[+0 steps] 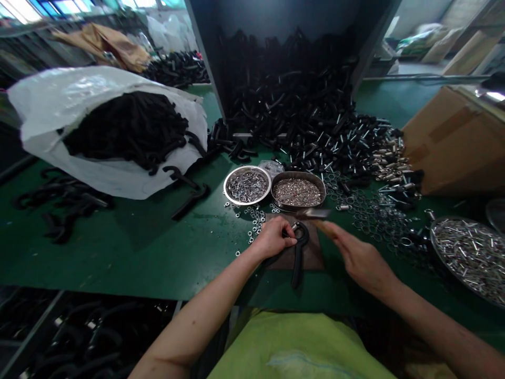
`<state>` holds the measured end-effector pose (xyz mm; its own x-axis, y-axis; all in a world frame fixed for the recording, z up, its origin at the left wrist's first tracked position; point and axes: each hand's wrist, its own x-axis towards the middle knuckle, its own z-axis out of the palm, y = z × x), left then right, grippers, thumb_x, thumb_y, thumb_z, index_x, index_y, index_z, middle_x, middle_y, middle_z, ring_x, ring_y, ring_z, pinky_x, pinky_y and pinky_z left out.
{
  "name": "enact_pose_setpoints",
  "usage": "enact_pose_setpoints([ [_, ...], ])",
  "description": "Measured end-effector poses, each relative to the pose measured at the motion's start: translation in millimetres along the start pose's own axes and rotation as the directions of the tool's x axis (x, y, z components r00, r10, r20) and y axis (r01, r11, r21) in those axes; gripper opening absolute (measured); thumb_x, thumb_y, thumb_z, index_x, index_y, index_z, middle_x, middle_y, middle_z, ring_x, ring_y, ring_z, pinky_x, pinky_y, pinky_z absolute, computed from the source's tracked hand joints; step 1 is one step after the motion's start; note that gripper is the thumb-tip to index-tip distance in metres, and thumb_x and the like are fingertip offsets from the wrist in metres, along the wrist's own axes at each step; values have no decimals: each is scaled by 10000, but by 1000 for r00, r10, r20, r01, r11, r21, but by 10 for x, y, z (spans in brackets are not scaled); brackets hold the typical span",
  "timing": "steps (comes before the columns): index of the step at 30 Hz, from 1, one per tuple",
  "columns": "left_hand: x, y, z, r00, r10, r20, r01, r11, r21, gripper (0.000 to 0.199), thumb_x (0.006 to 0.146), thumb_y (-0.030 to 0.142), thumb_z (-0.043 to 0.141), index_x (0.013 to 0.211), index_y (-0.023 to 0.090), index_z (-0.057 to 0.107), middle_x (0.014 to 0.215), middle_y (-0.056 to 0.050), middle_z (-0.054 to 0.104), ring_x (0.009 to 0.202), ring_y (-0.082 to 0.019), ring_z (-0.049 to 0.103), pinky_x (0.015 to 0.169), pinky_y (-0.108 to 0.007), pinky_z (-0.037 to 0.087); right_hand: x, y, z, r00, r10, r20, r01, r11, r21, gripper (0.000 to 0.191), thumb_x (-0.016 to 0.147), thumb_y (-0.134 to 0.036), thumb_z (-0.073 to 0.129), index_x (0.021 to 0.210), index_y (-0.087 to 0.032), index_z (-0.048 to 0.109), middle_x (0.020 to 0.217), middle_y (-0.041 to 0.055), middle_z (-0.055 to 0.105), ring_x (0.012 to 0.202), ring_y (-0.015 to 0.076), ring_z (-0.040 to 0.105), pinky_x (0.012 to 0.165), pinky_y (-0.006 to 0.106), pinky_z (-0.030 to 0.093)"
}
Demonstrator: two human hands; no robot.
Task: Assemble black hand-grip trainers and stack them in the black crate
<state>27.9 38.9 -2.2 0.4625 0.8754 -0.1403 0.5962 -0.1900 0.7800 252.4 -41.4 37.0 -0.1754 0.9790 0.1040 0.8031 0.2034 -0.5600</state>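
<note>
My left hand [276, 237] has its fingers closed on a black two-armed plastic piece [299, 258], like a spring clamp, with a rounded ring-like top. A small metal coil [295, 226] shows by the fingertips. The piece lies on a flat brown pad [313, 252] on the green table. My right hand [361, 260] is wrapped round the handle of a hammer, whose blurred metal head [313, 213] hovers just above and beyond the black piece. Small metal rings [256, 223] lie scattered left of the pad.
Behind the pad stand a round bowl of metal parts [247, 185] and an oval tin of small rivets [298, 191]. A pan of pins [471, 252] is at right. Black parts spill from a white sack [39, 116] and a dark bin [205, 47]. A cardboard box [453, 142] stands right.
</note>
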Motion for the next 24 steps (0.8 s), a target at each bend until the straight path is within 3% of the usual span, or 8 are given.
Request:
enact_pose_setpoints([
  [4,-128,1,52,992,36,-124,-25,995,92,229,654,254,767,803,194,603,924,-18,596,944,-211,529,838,-348,410,50,28,33,986,58,159,-57,998,-10,407,949,-284,318,1326,-219,459,1236,81,614,1040,244,631,889,421,515],
  [6,-254,-15,101,966,63,-252,-28,990,139,379,625,297,794,914,197,569,1088,-53,558,1054,-242,490,892,-383,398,-16,-112,-101,995,28,91,-32,998,46,400,947,-286,336,1329,-251,450,1247,61,607,1043,227,629,882,391,521],
  [9,-474,-46,189,911,57,-407,23,982,190,530,616,352,798,1029,192,508,1246,-105,449,1159,-277,424,944,-417,376,-223,-327,-291,993,-10,-118,27,988,150,393,942,-288,348,1323,-299,445,1062,49,681,850,196,681,669,299,572],
  [11,-589,-64,242,916,26,-399,59,978,198,428,684,337,747,1005,195,501,1139,-87,497,1067,-249,482,886,-383,414,-332,-358,-290,973,-18,-229,53,987,149,372,941,-293,322,1263,-292,508,819,46,696,665,191,675,537,280,553],
  [13,-651,-78,280,940,-6,-340,79,977,200,244,759,286,667,920,201,506,970,-47,544,917,-207,532,785,-330,440,-351,-297,-191,984,-67,-163,79,995,68,365,934,-298,322,1207,-270,564,718,41,688,619,205,671,555,306,564],
  [17,-642,-94,300,954,-14,-298,88,968,235,122,785,239,603,814,207,489,851,-26,558,816,-187,538,701,-294,426,-229,-179,-29,982,-105,157,113,993,-42,409,936,-268,348,1328,-263,463,1132,56,672,931,227,675,804,383,562],
  [21,-607,-89,282,953,5,-302,78,961,264,123,779,246,599,804,207,485,845,-29,561,799,-187,535,687,-292,416,-242,-192,-33,989,-147,-2,147,989,7,449,946,-241,331,1393,-251,373,1249,72,605,1064,205,621,880,335,531],
  [24,-607,-79,271,956,8,-293,76,959,273,117,772,229,595,801,207,485,845,-31,562,805,-189,537,688,-292,415,-260,-170,-3,986,-134,100,138,990,-35,432,942,-241,335,1365,-245,423,1175,75,651,984,223,660,833,367,555],
])
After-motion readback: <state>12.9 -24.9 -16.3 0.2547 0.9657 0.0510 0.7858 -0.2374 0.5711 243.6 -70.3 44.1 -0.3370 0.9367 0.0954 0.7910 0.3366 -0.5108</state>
